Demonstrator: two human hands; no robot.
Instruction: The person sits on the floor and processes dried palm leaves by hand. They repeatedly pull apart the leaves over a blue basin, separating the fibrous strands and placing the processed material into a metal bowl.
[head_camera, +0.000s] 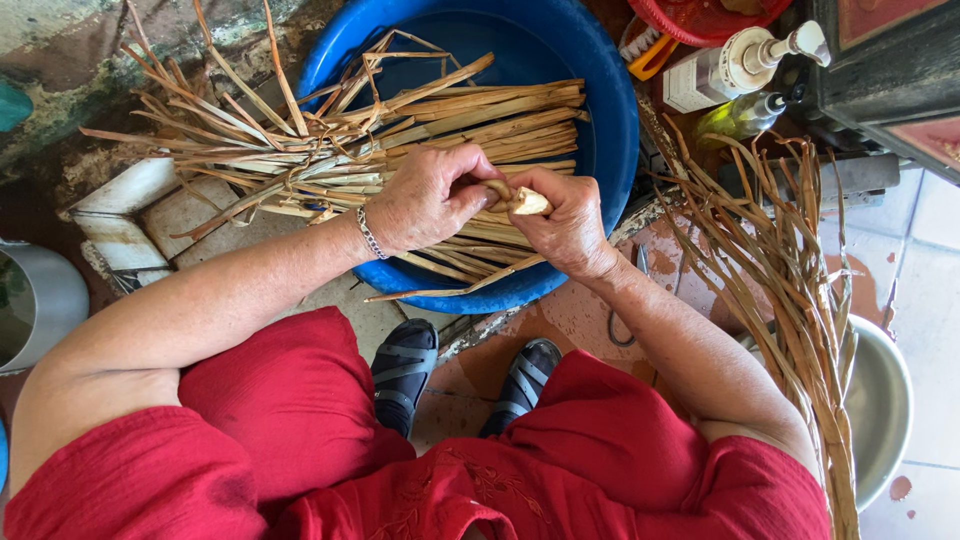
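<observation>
Red cloth of the person's tunic and trousers fills the near edge at 6 o'clock, with two dark strapped sandals on the worn tiled floor just above it. At 9 o'clock a grey metal pot stands by a pale broken tile. Moving right, a bundle of dry tan reed strips lies across the rim of a round blue plastic basin, its loose ends fanning out toward 10 o'clock.

The left hand, a chain bracelet at its wrist, curls its fingers over the strips at centre. Beside it and touching, the right hand closes its fingers round a pale twisted stub of reed. Judging by this, the twisting has only a short length done; most of the bundle lies loose and unworked.

At 1 o'clock stand a white pump bottle, a yellow-green bottle and a red basket. At 3 to 5 o'clock a second sheaf of long dry reeds hangs over a pale metal bowl, close against the right forearm, where it may crowd the elbow.
</observation>
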